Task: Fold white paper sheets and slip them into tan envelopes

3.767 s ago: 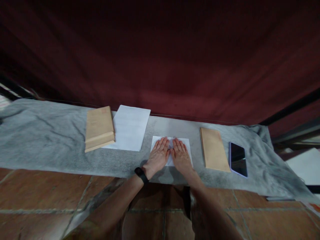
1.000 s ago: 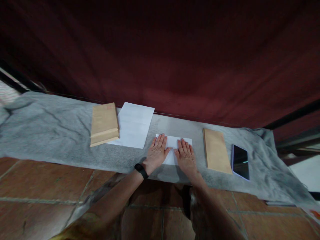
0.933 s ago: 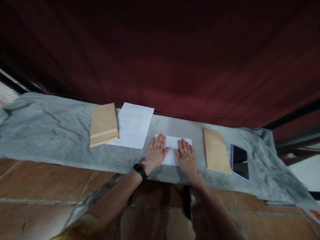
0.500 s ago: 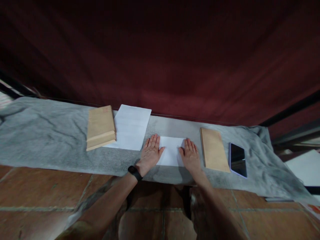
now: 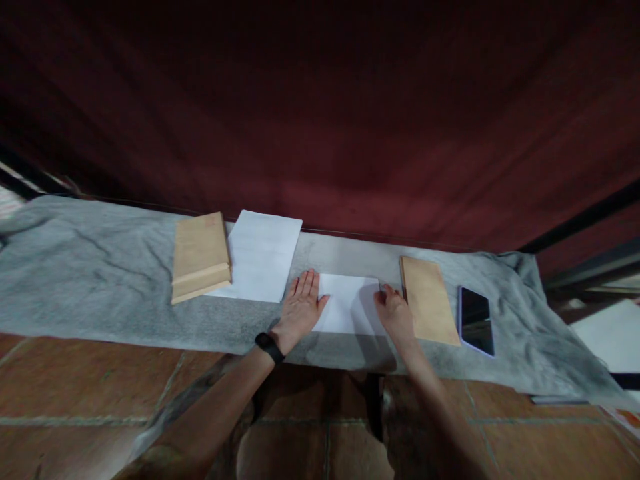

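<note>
A folded white sheet of paper [image 5: 349, 303] lies flat on the grey cloth in front of me. My left hand [image 5: 301, 300] rests palm down along its left edge, fingers stretched out and thumb over the paper. At the sheet's right edge is my right hand [image 5: 393, 308], fingers loosely bent, thumb a little apart from them; nothing shows in its grasp. Its shadow falls across the paper. Just right of that hand lies a stack of brown envelopes [image 5: 431, 303].
Further left, brown envelopes [image 5: 201, 250] overlap a larger stack of white paper [image 5: 265, 257]. A phone [image 5: 476, 320] lies at the right. The grey cloth [image 5: 110, 273] covers a long narrow surface before a dark red curtain [image 5: 320, 133]. Below is a tiled floor [image 5: 90, 380].
My right hand has come off the paper and shifted right toward the brown envelopes, its fingers now bent instead of flat. More of the sheet's right side shows. My left hand stays put.
</note>
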A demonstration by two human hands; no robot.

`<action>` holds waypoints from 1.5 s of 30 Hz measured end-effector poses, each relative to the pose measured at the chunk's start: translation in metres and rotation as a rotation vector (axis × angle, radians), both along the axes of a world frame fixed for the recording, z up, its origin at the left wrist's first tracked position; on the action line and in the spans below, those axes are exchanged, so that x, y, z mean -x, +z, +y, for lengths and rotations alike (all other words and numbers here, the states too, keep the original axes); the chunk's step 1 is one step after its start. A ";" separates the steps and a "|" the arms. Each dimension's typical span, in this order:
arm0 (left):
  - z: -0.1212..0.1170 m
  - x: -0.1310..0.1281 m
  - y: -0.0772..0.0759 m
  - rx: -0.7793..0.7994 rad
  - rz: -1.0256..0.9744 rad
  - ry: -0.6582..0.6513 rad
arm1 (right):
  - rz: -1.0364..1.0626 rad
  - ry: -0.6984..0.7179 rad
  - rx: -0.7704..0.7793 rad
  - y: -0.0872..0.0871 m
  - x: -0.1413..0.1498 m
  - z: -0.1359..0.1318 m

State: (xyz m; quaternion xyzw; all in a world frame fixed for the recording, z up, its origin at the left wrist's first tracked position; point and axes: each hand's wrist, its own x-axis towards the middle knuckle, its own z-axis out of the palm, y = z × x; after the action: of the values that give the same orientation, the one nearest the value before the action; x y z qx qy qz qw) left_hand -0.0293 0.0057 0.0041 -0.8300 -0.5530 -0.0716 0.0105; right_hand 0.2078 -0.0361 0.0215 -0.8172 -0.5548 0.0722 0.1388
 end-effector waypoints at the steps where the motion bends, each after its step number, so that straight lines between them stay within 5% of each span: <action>1: 0.000 0.000 0.000 -0.001 -0.006 0.000 | 0.045 -0.005 -0.002 0.000 -0.001 0.000; 9: 0.004 0.002 -0.003 0.039 -0.178 -0.014 | 0.664 0.011 -0.175 -0.007 -0.013 0.015; 15: 0.022 0.005 0.004 0.167 -0.829 0.089 | 0.911 0.034 -0.231 0.004 -0.019 0.016; 21: 0.028 0.011 0.026 0.655 -1.608 0.282 | 1.329 -0.022 -0.350 0.021 -0.024 0.013; 25: 0.022 0.014 0.039 1.035 -1.660 0.143 | 1.428 -0.022 -0.372 0.023 -0.020 0.015; 29: 0.014 0.009 0.042 1.128 -1.644 0.101 | 1.472 -0.033 -0.382 0.020 -0.016 0.018; 32: 0.013 0.006 0.043 0.913 -1.621 0.118 | 1.438 -0.047 -0.421 0.018 -0.015 0.020; 35: 0.016 0.012 0.047 0.307 -1.491 0.165 | 1.366 -0.070 -0.519 0.017 -0.013 0.021; 38: 0.016 0.023 0.056 -0.201 -1.141 -0.003 | 1.335 -0.088 -0.539 0.019 -0.012 0.020; 40: 0.011 0.029 0.060 -0.316 -0.877 -0.220 | 1.358 -0.075 -0.488 0.020 -0.011 0.019; 45: -0.013 0.030 0.057 -0.297 -0.336 -0.605 | 1.480 -0.036 -0.237 0.018 -0.008 0.017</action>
State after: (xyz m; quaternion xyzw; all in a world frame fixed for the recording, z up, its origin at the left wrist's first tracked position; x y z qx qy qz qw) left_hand -0.0596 -0.0075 0.0606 -0.9219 -0.2605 -0.2861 0.0181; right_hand 0.2156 -0.0189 0.0398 -0.5438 -0.3070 0.5406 0.5638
